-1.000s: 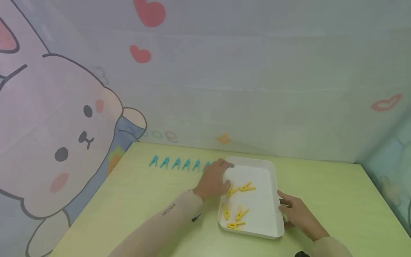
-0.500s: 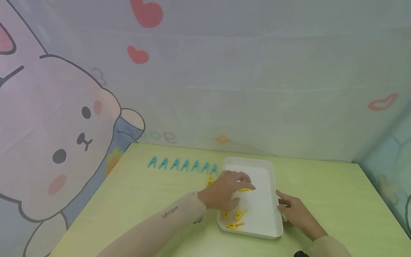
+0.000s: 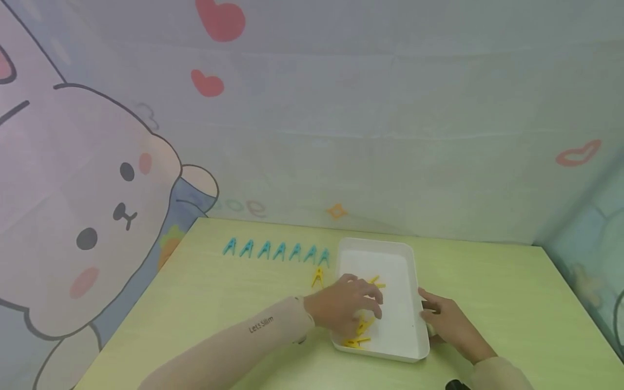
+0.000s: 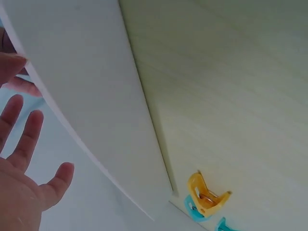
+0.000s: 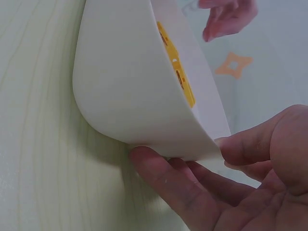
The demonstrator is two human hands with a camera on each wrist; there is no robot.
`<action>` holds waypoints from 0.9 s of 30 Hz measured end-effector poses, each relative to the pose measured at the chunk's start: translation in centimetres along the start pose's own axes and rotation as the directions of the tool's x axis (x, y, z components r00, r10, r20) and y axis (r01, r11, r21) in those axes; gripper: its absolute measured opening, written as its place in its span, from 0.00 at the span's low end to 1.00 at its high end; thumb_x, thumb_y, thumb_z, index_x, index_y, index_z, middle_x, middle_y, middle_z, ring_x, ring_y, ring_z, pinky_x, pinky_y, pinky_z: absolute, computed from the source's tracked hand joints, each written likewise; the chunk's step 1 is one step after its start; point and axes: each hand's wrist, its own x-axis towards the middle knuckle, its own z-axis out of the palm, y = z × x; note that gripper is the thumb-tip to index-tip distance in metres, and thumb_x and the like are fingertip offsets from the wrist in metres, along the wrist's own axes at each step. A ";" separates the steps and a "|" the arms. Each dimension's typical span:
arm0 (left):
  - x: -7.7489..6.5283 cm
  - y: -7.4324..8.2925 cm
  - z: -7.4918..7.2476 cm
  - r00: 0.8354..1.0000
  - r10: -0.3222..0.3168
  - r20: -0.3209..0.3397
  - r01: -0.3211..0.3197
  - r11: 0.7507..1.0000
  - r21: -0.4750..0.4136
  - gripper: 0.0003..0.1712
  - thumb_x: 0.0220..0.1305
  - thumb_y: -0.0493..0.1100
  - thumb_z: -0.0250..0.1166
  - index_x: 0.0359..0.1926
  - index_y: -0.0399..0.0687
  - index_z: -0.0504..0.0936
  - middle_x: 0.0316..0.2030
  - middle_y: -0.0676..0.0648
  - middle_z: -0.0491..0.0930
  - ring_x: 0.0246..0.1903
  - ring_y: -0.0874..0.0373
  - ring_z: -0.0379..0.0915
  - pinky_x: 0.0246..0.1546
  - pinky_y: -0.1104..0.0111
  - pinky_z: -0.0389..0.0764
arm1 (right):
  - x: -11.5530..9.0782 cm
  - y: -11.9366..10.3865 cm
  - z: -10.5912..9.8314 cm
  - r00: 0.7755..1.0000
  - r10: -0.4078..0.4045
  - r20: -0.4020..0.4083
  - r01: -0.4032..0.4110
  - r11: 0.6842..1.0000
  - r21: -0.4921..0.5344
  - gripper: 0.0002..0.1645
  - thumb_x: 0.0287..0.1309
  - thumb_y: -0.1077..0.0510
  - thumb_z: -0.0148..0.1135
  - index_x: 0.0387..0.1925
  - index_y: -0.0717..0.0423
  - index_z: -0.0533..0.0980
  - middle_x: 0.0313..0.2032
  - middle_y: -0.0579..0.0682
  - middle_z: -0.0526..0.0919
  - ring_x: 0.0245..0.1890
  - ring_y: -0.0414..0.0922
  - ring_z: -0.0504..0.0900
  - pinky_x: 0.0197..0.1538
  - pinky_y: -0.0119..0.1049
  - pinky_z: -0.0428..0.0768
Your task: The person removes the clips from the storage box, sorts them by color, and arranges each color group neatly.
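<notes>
The left hand [image 3: 343,306] I'm watching hovers over the white rectangular tray [image 3: 395,333], released, fingers loosely bent; the right hand [image 3: 450,325] pinches that tray's right wall. Yellow plastic clothespins [image 3: 358,342] lie inside the tray; left of it, on the pale green bench [image 3: 487,281], I see one yellow clothespin [image 3: 318,274] and seven blue clothespins [image 3: 281,248].

And here we've got a pale-green table [image 3: 497,292], w/ a printed backdrop [image 3: 390,108] behind it: big cartoon bunny [image 3: 107,200] on the L, red hearts [image 3: 221,20] up top, orange star [image 3: 331,211] ctr., just above the table's far edge, red outlined shape [image 3: 575,163] way over R, plus faint lettering [image 3: 256,207] btwn bunny & star.
</notes>
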 end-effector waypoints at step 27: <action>1.7 0.5 1.3 0.945 -0.031 0.326 0.031 1.000 0.005 0.16 0.54 0.40 0.63 0.38 0.71 0.80 0.43 0.67 0.68 0.38 0.69 0.63 0.33 0.71 0.62 | 0.4 0.2 -0.1 1.000 0.029 0.000 -0.029 0.999 -0.032 0.32 0.62 0.64 0.47 0.67 0.60 0.53 0.60 0.70 0.60 0.48 0.55 0.74 0.33 0.45 0.79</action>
